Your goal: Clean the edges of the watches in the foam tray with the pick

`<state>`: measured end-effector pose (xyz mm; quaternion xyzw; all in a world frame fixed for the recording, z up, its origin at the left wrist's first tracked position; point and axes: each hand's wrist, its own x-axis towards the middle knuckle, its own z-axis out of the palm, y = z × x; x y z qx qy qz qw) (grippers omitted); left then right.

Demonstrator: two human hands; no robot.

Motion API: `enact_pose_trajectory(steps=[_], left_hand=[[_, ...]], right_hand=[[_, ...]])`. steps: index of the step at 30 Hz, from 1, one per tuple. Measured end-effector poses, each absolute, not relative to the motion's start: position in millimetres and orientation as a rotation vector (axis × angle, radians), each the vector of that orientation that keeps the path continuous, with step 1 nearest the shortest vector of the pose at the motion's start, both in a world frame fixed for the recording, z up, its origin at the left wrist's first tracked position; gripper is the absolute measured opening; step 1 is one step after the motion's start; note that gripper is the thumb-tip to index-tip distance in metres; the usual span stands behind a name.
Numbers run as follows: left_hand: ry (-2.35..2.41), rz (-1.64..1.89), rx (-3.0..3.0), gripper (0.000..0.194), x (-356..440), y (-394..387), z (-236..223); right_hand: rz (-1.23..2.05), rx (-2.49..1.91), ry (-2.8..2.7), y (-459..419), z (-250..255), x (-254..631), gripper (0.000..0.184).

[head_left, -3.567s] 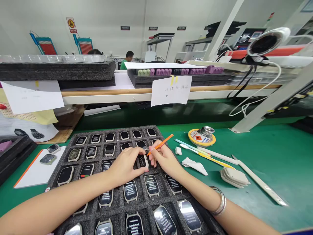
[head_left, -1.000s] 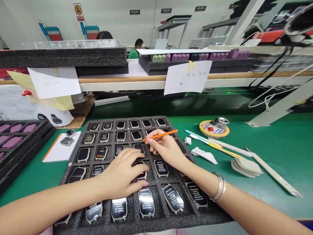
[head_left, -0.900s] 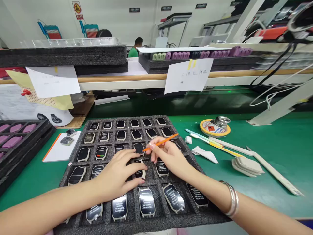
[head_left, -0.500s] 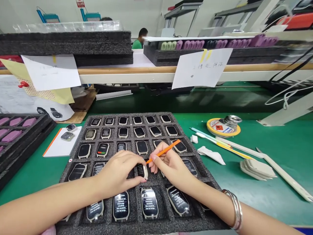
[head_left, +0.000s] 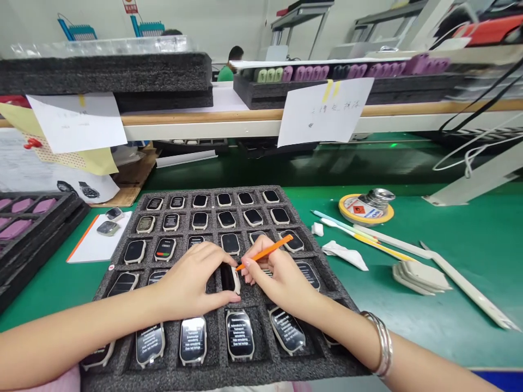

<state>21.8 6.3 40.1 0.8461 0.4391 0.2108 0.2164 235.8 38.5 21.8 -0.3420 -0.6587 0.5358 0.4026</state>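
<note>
Watch screens: on the watches [head_left: 239,335] in the foam tray [head_left: 212,191], small white lines of print on black, too small to read.
Paper note [head_left: 327,114]: beyond the tray, blurred handwriting, possibly Chinese.
Dispenser label [head_left: 353,207]: right of the tray, orange hazard diamond, wording unreadable.
Wall sign [head_left: 129,5]: far beyond the tray, cut off, unreadable.

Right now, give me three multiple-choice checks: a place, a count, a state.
1. Where is the orange stick?
A) on the green mat
B) in the right hand
C) on white paper

2. How many watches fill the foam tray's back row?
A) four
B) eight
C) six

3. The watch under the left hand is:
A) face down on the mat
B) tipped up, edge showing
C) held above the tray

B: the fingers grip it.
C: six screens line that row.
B: its pale edge shows.
</note>
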Motion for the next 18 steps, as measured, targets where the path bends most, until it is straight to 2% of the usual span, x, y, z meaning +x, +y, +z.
enact_pose_trajectory(steps=[5,9,11,18], left_hand=[[1.116,0.603,2.489,0.027,52,20,48],[0.931,0.549,2.635,0.046,78,28,35],[0.943,0.545,2.647,0.047,82,28,28],[0.972,0.747,2.511,0.025,71,25,23]], right_hand=[[1.154,-0.879,-1.433,48,37,252,0.027],[1.049,-0.878,-1.441,50,50,265,0.027],[0.980,-0.901,-1.538,49,51,273,0.028],[1.036,-0.982,-1.635,44,23,291,0.031]])
